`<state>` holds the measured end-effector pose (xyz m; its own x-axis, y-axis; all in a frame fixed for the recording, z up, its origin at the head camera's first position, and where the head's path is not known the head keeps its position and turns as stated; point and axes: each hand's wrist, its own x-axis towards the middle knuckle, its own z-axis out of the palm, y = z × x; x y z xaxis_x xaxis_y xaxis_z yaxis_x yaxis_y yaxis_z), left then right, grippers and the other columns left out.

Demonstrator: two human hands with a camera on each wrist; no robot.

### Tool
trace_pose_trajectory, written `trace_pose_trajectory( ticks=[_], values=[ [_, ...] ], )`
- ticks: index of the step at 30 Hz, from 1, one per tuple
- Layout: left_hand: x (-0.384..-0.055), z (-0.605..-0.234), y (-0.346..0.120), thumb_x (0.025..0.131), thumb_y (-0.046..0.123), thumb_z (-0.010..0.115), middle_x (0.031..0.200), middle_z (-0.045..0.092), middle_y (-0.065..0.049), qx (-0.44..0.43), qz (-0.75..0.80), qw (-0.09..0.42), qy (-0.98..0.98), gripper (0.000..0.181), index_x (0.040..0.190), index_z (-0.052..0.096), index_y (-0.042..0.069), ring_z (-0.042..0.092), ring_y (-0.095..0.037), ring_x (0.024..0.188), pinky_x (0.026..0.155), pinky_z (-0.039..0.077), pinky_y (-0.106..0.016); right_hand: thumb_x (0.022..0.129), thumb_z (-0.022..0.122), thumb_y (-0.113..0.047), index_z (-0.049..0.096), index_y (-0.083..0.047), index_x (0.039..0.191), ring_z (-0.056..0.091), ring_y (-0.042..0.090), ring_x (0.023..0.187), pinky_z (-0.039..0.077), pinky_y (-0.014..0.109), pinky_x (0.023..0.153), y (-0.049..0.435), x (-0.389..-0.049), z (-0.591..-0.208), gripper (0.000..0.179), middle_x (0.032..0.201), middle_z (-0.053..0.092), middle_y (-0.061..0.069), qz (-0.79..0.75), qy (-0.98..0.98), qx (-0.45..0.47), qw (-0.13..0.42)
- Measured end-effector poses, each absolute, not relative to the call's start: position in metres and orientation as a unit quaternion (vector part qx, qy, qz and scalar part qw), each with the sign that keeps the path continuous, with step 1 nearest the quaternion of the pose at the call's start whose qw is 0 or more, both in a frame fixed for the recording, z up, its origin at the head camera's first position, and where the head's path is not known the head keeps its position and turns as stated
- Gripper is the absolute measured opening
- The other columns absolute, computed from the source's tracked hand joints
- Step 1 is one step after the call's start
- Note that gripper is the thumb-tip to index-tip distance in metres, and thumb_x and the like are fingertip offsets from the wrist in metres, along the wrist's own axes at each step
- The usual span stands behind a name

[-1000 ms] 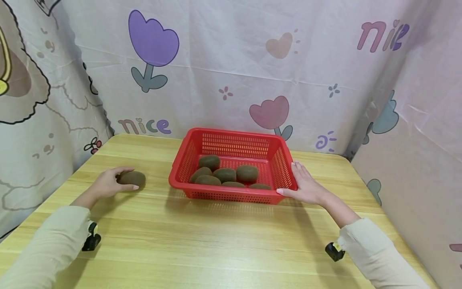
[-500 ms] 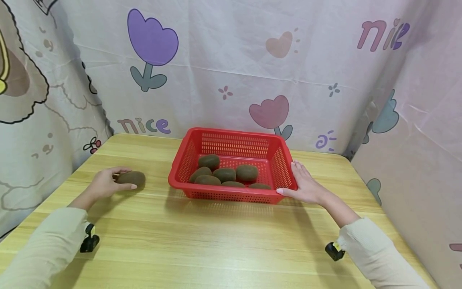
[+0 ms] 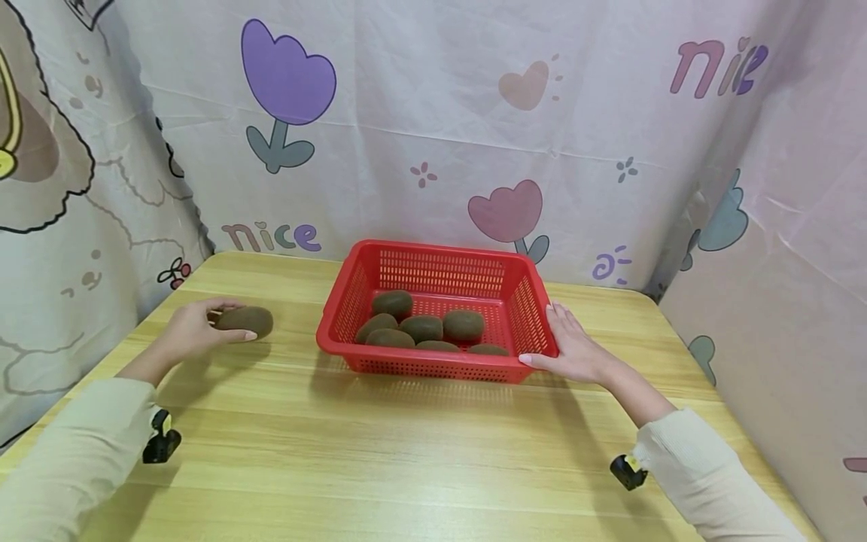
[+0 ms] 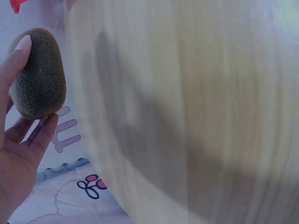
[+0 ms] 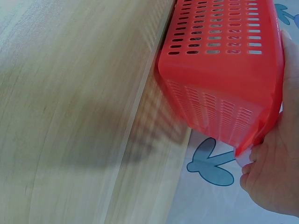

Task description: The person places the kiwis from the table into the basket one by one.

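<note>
My left hand [image 3: 193, 329] holds a brown fuzzy kiwi [image 3: 247, 322] at the left of the table. The kiwi hangs a little above the wood, its shadow below it; in the left wrist view the thumb lies along one side of the kiwi [image 4: 39, 77] and fingertips support its lower end. A red plastic basket [image 3: 433, 366] stands at the back centre with several kiwis [image 3: 423, 328] inside, some partly hidden by the front wall. At its front right corner my right hand [image 3: 576, 350] holds the rim, thumb over the front edge and fingers along the right side.
The light wooden table [image 3: 406, 459] reaches back to a printed curtain [image 3: 406, 113], which also hangs at both sides. A small black camera [image 3: 161, 438] sits at the left wrist, and another black camera [image 3: 628, 472] at the right.
The left hand has raised the kiwi slightly off the table, and its forearm has shifted a little left and up. Right hand and basket have stayed in place.
</note>
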<state>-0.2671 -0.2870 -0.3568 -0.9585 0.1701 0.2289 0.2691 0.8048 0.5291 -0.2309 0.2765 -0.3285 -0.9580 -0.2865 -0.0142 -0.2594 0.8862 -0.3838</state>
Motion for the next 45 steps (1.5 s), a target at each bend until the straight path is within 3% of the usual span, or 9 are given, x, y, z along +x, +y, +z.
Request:
trace_pose_trajectory(
  ticks=[6, 13, 19, 27, 34, 40, 45],
  values=[
    [-0.268, -0.347, -0.282, 0.075, 0.032, 0.077, 0.111, 0.06, -0.03, -0.118, -0.294, 0.095, -0.944, 0.059, 0.117, 0.058, -0.004, 0.06, -0.044, 0.096, 0.066, 0.047, -0.023, 0.08, 0.059, -0.057, 0.005, 0.004, 0.147, 0.002, 0.044, 0.141, 0.015, 0.064, 0.11, 0.277, -0.231, -0.328, 0.106, 0.153, 0.004, 0.027, -0.194, 0.97, -0.14, 0.035],
    [-0.268, -0.334, -0.271, 0.077, 0.037, 0.075, 0.116, 0.058, -0.028, -0.112, -0.3, 0.105, -0.942, 0.059, 0.119, 0.057, -0.001, 0.056, -0.044, 0.102, 0.075, 0.05, -0.047, 0.079, 0.059, -0.057, 0.005, 0.004, 0.147, 0.003, 0.045, 0.14, 0.016, 0.065, 0.109, 0.277, -0.231, -0.328, 0.106, 0.153, 0.004, 0.027, -0.196, 0.97, -0.141, 0.036],
    [-0.27, -0.322, -0.261, 0.075, 0.038, 0.076, 0.115, 0.06, -0.027, -0.117, -0.303, 0.121, -0.938, 0.059, 0.118, 0.059, 0.0, 0.057, -0.043, 0.101, 0.072, 0.049, -0.038, 0.08, 0.06, -0.056, 0.005, 0.004, 0.147, 0.003, 0.045, 0.14, 0.016, 0.065, 0.109, 0.277, -0.231, -0.328, 0.105, 0.153, 0.004, 0.027, -0.198, 0.969, -0.143, 0.034],
    [-0.273, -0.309, -0.245, 0.076, 0.038, 0.075, 0.115, 0.059, -0.026, -0.123, -0.316, 0.116, -0.934, 0.059, 0.118, 0.058, 0.001, 0.057, -0.042, 0.103, 0.075, 0.052, -0.047, 0.08, 0.059, -0.056, 0.004, 0.004, 0.147, 0.003, 0.045, 0.14, 0.016, 0.065, 0.109, 0.277, -0.231, -0.329, 0.105, 0.153, 0.003, 0.027, -0.195, 0.97, -0.141, 0.035],
    [-0.273, -0.298, -0.225, 0.075, 0.033, 0.077, 0.11, 0.061, -0.025, -0.15, -0.33, 0.123, -0.924, 0.056, 0.116, 0.06, 0.0, 0.059, -0.039, 0.099, 0.069, 0.049, -0.03, 0.08, 0.059, -0.057, 0.005, 0.005, 0.147, 0.002, 0.045, 0.14, 0.016, 0.065, 0.109, 0.277, -0.231, -0.328, 0.106, 0.153, 0.004, 0.027, -0.193, 0.971, -0.139, 0.037],
    [-0.274, -0.294, -0.209, 0.075, 0.033, 0.077, 0.113, 0.06, -0.023, -0.162, -0.335, 0.111, -0.922, 0.059, 0.119, 0.058, -0.001, 0.058, -0.038, 0.1, 0.078, 0.052, -0.046, 0.08, 0.058, -0.057, 0.005, 0.006, 0.146, 0.002, 0.045, 0.14, 0.016, 0.065, 0.109, 0.277, -0.231, -0.328, 0.105, 0.153, 0.004, 0.026, -0.192, 0.971, -0.139, 0.038],
    [-0.276, -0.291, -0.195, 0.075, 0.033, 0.077, 0.113, 0.06, -0.023, -0.173, -0.344, 0.095, -0.918, 0.06, 0.12, 0.057, 0.0, 0.058, -0.036, 0.099, 0.077, 0.054, -0.044, 0.08, 0.059, -0.057, 0.005, 0.006, 0.146, 0.003, 0.045, 0.14, 0.015, 0.065, 0.109, 0.277, -0.231, -0.328, 0.106, 0.153, 0.004, 0.027, -0.193, 0.971, -0.139, 0.036]
  ],
)
